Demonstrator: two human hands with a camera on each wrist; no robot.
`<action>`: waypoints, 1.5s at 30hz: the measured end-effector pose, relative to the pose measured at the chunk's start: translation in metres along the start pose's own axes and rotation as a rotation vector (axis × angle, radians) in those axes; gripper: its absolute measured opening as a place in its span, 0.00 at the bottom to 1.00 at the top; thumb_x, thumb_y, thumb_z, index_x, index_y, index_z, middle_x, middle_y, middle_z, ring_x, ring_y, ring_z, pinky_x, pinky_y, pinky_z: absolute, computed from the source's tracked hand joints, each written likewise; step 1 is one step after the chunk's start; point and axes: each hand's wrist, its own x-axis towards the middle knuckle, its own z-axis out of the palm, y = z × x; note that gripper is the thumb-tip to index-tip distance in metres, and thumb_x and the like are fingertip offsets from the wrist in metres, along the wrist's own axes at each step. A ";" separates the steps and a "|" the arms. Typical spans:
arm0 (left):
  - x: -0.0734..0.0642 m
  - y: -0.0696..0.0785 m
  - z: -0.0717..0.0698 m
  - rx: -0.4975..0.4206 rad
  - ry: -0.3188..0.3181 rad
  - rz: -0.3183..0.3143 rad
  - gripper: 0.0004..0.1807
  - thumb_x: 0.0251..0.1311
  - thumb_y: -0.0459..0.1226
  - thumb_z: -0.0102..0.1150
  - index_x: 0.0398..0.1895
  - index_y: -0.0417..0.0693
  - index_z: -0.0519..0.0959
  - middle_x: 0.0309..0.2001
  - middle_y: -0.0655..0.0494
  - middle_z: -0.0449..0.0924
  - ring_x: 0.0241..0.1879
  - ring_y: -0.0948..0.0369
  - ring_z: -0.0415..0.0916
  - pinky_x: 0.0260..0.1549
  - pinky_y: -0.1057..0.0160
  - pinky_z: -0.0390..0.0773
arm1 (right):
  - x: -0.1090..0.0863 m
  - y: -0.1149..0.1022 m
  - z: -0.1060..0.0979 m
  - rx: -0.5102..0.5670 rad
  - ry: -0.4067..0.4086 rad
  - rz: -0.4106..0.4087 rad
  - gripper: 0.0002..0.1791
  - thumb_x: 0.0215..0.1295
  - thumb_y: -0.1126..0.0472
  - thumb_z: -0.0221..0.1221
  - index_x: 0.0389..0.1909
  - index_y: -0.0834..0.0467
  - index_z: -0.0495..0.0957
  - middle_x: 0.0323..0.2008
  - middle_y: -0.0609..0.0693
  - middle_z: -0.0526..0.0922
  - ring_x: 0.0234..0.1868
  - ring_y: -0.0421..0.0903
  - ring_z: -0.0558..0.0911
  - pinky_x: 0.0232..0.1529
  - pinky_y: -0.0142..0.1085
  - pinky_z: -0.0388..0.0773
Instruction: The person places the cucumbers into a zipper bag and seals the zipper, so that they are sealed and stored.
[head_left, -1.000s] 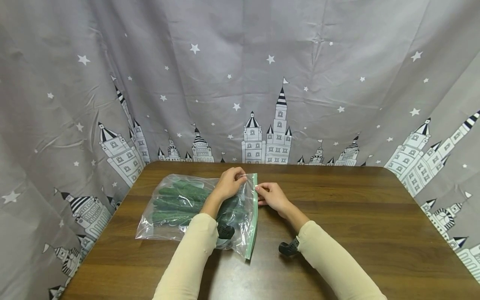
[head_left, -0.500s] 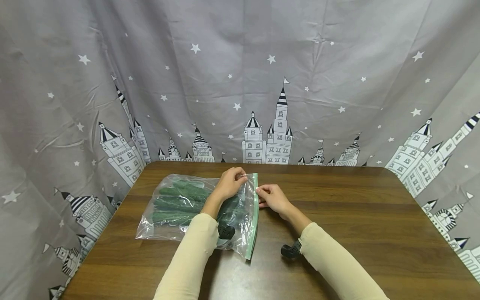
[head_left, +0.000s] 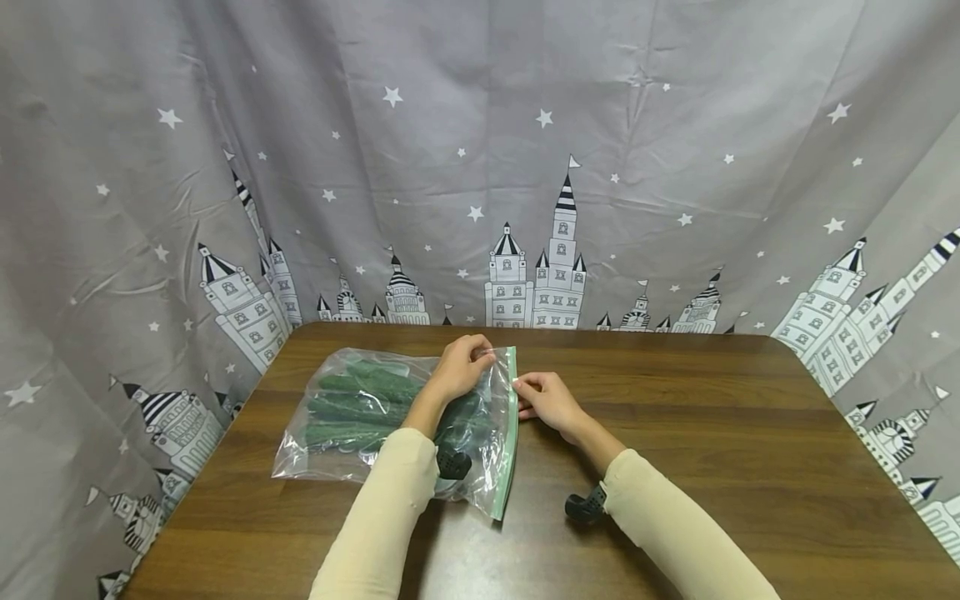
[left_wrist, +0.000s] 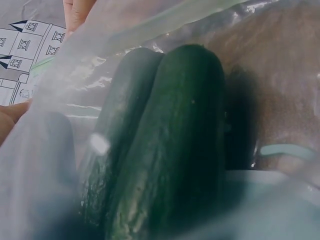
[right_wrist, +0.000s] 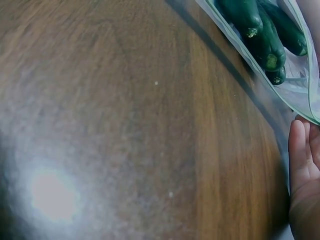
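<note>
A clear zip bag (head_left: 292, 462) lies flat on the table with several dark green cucumbers (head_left: 360, 408) inside. Its green zip strip (head_left: 506, 458) runs down the right end. My left hand (head_left: 459, 367) holds the bag's far edge just left of the strip. My right hand (head_left: 553, 402) pinches the strip a little nearer to me, thumb and fingertip meeting on it. In the right wrist view the bag's mouth gapes, with cucumber ends (right_wrist: 272, 60) showing inside it, above my right hand (right_wrist: 306, 165). Two cucumbers (left_wrist: 175, 130) fill the left wrist view behind the plastic.
The brown wooden table (head_left: 712, 433) stretches away on the right side. Behind it hangs a grey curtain (head_left: 420, 192) with printed castles and stars. Black wrist-worn pieces sit at both cuffs, the left one (head_left: 452, 464) over the bag.
My right hand has slid slightly toward me along the green strip, its thumb and fingertip still on it. The left hand and the bag hardly differ.
</note>
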 end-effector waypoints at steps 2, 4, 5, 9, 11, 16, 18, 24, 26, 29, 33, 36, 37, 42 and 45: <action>0.000 -0.001 0.000 -0.002 -0.002 -0.003 0.03 0.69 0.33 0.64 0.37 0.43 0.82 0.34 0.51 0.76 0.36 0.55 0.71 0.38 0.56 0.72 | -0.001 -0.001 0.000 0.000 -0.010 0.001 0.16 0.80 0.65 0.53 0.54 0.76 0.78 0.32 0.54 0.83 0.32 0.42 0.82 0.37 0.37 0.85; 0.000 -0.001 -0.001 -0.004 -0.002 -0.007 0.03 0.69 0.33 0.64 0.37 0.43 0.82 0.34 0.51 0.76 0.36 0.55 0.72 0.38 0.56 0.72 | -0.002 -0.002 0.001 -0.001 -0.022 0.001 0.16 0.80 0.65 0.53 0.54 0.76 0.78 0.32 0.54 0.82 0.32 0.42 0.82 0.38 0.37 0.85; 0.000 -0.002 -0.001 -0.006 -0.002 -0.009 0.03 0.69 0.33 0.64 0.37 0.42 0.82 0.34 0.52 0.76 0.36 0.55 0.72 0.38 0.56 0.72 | -0.003 -0.002 0.001 -0.001 -0.028 -0.001 0.16 0.80 0.65 0.53 0.53 0.77 0.78 0.32 0.54 0.82 0.31 0.42 0.82 0.38 0.38 0.86; 0.000 -0.003 -0.002 -0.009 -0.005 -0.009 0.04 0.69 0.33 0.64 0.38 0.41 0.82 0.34 0.51 0.76 0.36 0.55 0.72 0.38 0.56 0.72 | -0.005 -0.003 0.002 -0.007 -0.038 -0.002 0.16 0.80 0.66 0.52 0.53 0.77 0.77 0.32 0.53 0.82 0.31 0.42 0.82 0.39 0.41 0.86; 0.000 -0.003 -0.002 -0.006 -0.005 -0.006 0.05 0.69 0.34 0.64 0.38 0.40 0.82 0.34 0.51 0.76 0.36 0.55 0.72 0.38 0.56 0.72 | -0.005 -0.002 0.002 -0.008 -0.040 -0.002 0.16 0.80 0.66 0.52 0.52 0.77 0.78 0.31 0.53 0.82 0.30 0.42 0.82 0.39 0.41 0.86; 0.001 -0.003 -0.002 -0.002 -0.001 -0.002 0.04 0.69 0.34 0.64 0.38 0.41 0.82 0.34 0.51 0.76 0.36 0.55 0.72 0.37 0.56 0.72 | -0.006 -0.001 0.001 -0.025 -0.041 -0.002 0.15 0.79 0.66 0.53 0.51 0.77 0.78 0.30 0.52 0.82 0.29 0.42 0.82 0.38 0.38 0.86; 0.001 -0.003 -0.001 -0.002 0.000 0.000 0.03 0.69 0.34 0.64 0.37 0.42 0.82 0.34 0.51 0.76 0.35 0.55 0.72 0.37 0.56 0.72 | -0.007 -0.001 0.001 -0.033 -0.040 -0.002 0.15 0.79 0.66 0.54 0.50 0.76 0.79 0.29 0.51 0.82 0.29 0.41 0.81 0.37 0.36 0.85; 0.002 -0.004 0.000 -0.008 0.009 0.003 0.02 0.68 0.32 0.64 0.36 0.43 0.82 0.34 0.52 0.75 0.35 0.56 0.72 0.37 0.56 0.72 | -0.009 0.001 0.001 -0.051 -0.045 -0.006 0.14 0.78 0.66 0.54 0.49 0.76 0.79 0.27 0.50 0.80 0.29 0.42 0.80 0.37 0.35 0.85; 0.002 -0.004 0.000 -0.010 0.010 0.002 0.03 0.68 0.32 0.64 0.36 0.43 0.82 0.34 0.52 0.76 0.36 0.56 0.72 0.37 0.56 0.72 | -0.010 0.000 0.002 -0.061 -0.044 -0.007 0.14 0.78 0.67 0.54 0.49 0.76 0.80 0.27 0.50 0.80 0.29 0.43 0.80 0.36 0.35 0.84; 0.001 -0.003 0.000 -0.012 0.010 0.000 0.03 0.69 0.33 0.64 0.36 0.43 0.82 0.34 0.52 0.76 0.36 0.55 0.72 0.38 0.56 0.72 | -0.013 -0.001 0.003 -0.078 -0.044 -0.011 0.13 0.78 0.67 0.54 0.48 0.76 0.80 0.26 0.50 0.80 0.29 0.43 0.80 0.35 0.34 0.83; 0.001 -0.002 -0.001 -0.012 0.007 -0.006 0.02 0.69 0.33 0.64 0.37 0.43 0.83 0.35 0.52 0.76 0.36 0.55 0.72 0.38 0.56 0.72 | -0.015 -0.001 0.002 -0.101 -0.050 -0.024 0.13 0.78 0.67 0.54 0.47 0.75 0.80 0.26 0.51 0.80 0.29 0.42 0.80 0.33 0.32 0.82; 0.001 -0.001 -0.001 -0.013 0.006 -0.007 0.03 0.69 0.33 0.64 0.37 0.42 0.83 0.35 0.51 0.76 0.36 0.55 0.72 0.38 0.56 0.72 | -0.017 0.001 0.001 -0.121 -0.061 -0.027 0.13 0.78 0.67 0.54 0.46 0.75 0.80 0.26 0.52 0.80 0.28 0.42 0.80 0.33 0.32 0.82; 0.001 -0.001 -0.001 -0.014 0.006 -0.009 0.03 0.69 0.33 0.64 0.38 0.42 0.83 0.35 0.51 0.76 0.36 0.55 0.72 0.38 0.56 0.72 | -0.017 0.002 0.000 -0.127 -0.066 -0.024 0.13 0.78 0.67 0.54 0.45 0.74 0.81 0.26 0.52 0.81 0.28 0.42 0.80 0.33 0.32 0.82; 0.000 -0.001 -0.001 -0.025 -0.002 -0.021 0.03 0.69 0.33 0.64 0.38 0.43 0.83 0.35 0.51 0.76 0.36 0.55 0.72 0.38 0.55 0.72 | -0.020 0.003 0.000 -0.156 -0.087 -0.015 0.12 0.79 0.66 0.53 0.44 0.73 0.81 0.26 0.52 0.81 0.28 0.41 0.80 0.33 0.32 0.82; 0.000 -0.001 -0.001 -0.027 -0.002 -0.025 0.03 0.69 0.34 0.64 0.38 0.43 0.83 0.35 0.51 0.76 0.36 0.55 0.71 0.37 0.55 0.72 | -0.022 0.002 0.000 -0.168 -0.089 -0.018 0.12 0.79 0.66 0.53 0.44 0.72 0.81 0.26 0.52 0.82 0.28 0.41 0.80 0.33 0.32 0.82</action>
